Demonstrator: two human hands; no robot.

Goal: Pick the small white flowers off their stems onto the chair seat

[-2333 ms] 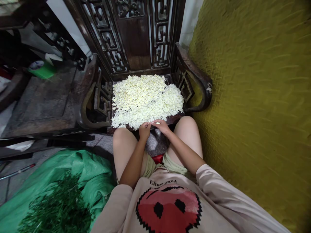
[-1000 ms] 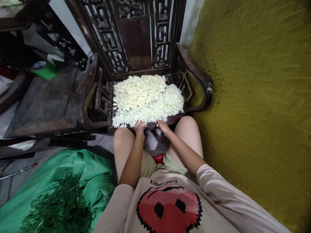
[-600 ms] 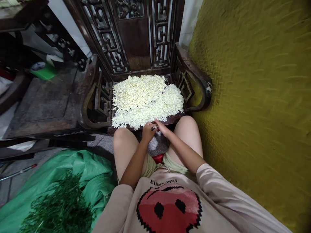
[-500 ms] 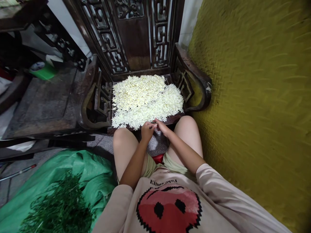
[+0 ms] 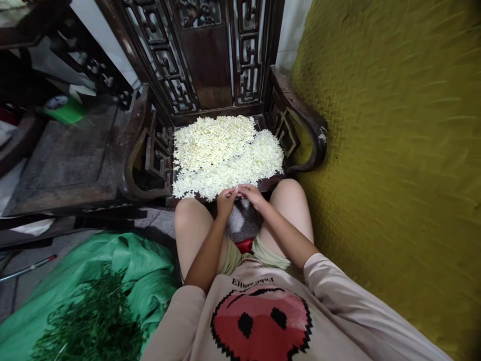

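A thick layer of small white flowers (image 5: 225,153) covers the seat of a dark carved wooden chair (image 5: 300,120) in front of my knees. My left hand (image 5: 224,201) and my right hand (image 5: 251,194) meet at the near edge of the seat, fingertips pinched together. Something small and pale, perhaps one flower, sits between the fingertips of both hands. Whether anything else is held I cannot make out.
A yellow-green textured wall (image 5: 394,150) rises close on the right. A second dark wooden seat (image 5: 71,155) stands to the left. A green sheet (image 5: 124,271) on the floor at the lower left carries a heap of green stems (image 5: 90,321).
One second ago both hands lay apart on the edge of the flower heap. They have since drawn together just above the seat's front edge and are pinched on a small piece.
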